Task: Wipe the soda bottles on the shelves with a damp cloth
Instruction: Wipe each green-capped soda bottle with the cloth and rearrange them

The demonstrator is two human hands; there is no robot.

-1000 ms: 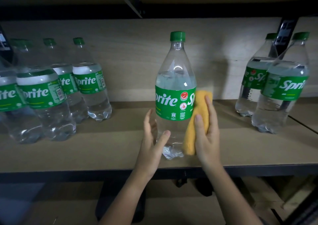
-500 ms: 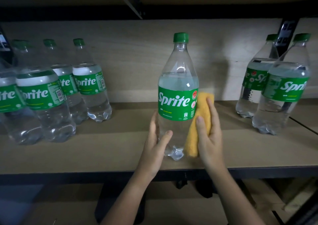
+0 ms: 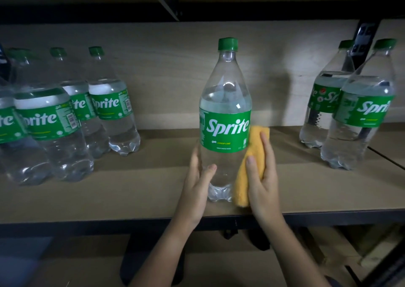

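A clear Sprite bottle (image 3: 225, 120) with a green cap and green label stands upright near the front edge of the wooden shelf (image 3: 142, 188). My left hand (image 3: 198, 184) grips its lower left side, thumb on the front, fingers behind. My right hand (image 3: 262, 177) holds a folded yellow cloth (image 3: 245, 172) and presses it against the bottle's lower right side, below and beside the label. The label's "Sprite" word faces me.
Several Sprite bottles (image 3: 54, 128) stand grouped at the left of the shelf, and two more (image 3: 359, 115) at the right beside a black upright post (image 3: 363, 36). The shelf's dark metal front rail (image 3: 87, 226) runs below my wrists. A lower shelf shows underneath.
The bottle has turned, bringing the full "Sprite" word to the front. My left hand closed round its lower side. My right hand and the cloth stayed against the right side.
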